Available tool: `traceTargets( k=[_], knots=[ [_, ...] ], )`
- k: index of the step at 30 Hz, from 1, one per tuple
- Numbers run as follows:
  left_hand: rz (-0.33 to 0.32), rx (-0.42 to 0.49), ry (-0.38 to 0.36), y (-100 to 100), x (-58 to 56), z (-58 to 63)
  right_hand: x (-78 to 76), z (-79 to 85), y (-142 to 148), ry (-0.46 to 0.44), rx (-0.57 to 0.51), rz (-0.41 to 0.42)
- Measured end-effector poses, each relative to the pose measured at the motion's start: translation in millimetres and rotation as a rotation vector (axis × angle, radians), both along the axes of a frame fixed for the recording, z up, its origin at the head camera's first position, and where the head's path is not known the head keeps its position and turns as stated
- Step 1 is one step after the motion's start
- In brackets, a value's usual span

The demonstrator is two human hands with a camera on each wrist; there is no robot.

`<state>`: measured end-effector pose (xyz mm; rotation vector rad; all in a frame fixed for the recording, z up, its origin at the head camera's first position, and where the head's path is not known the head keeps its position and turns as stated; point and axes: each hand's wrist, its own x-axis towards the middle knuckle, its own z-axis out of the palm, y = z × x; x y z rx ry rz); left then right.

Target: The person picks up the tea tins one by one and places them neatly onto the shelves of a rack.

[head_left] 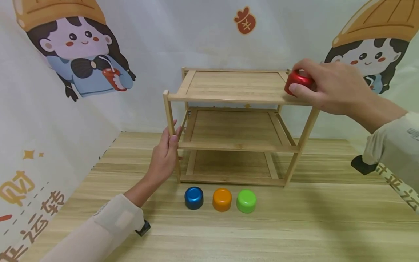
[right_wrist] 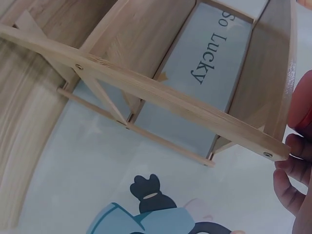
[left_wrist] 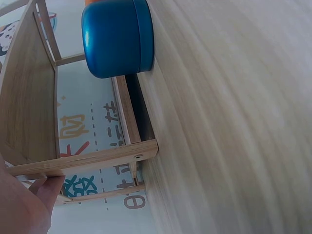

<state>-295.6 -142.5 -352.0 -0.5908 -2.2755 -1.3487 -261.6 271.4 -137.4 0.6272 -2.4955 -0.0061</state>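
A three-tier wooden shelf rack (head_left: 234, 85) stands on the wood-grain table. My left hand (head_left: 162, 156) grips its front left post (head_left: 168, 111), thumb on the near side; in the left wrist view part of that hand shows by the frame. At the top tier's right end, my right hand (head_left: 340, 87) holds a small red round jar (head_left: 297, 80) between thumb and fingers. Whether the jar touches the board, I cannot tell. In front of the rack, a blue jar (head_left: 194, 198), an orange jar (head_left: 222, 199) and a green jar (head_left: 246, 201) stand in a row.
The middle tier (head_left: 235, 129) and bottom tier (head_left: 230, 163) lie below the top board. A white printed cloth (head_left: 157, 36) with cartoon figures hangs behind and at both sides. Table surface (head_left: 229, 236) extends in front of the jars.
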Motion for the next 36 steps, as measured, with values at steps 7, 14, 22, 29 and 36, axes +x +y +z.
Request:
traceTargets(
  k=[7,14,22,29,36],
  knots=[
    [-0.006,0.002,-0.009,0,-0.3,0.2,-7.1,0.5,-3,-0.021,0.02,-0.014],
    [-0.003,0.002,0.002,1,-0.5,0.6,-10.9,1.1,-6,-0.041,0.043,-0.044],
    [0.0,-0.005,0.009,1,-1.0,0.4,-15.1,0.9,-7,-0.045,0.083,-0.086],
    [0.0,-0.001,0.001,1,0.0,0.6,-17.5,-2.2,-10,-0.039,0.094,-0.089],
    [0.008,-0.003,-0.004,1,1.6,2.4,-18.4,-4.9,-11,-0.052,0.094,-0.087]
  ],
)
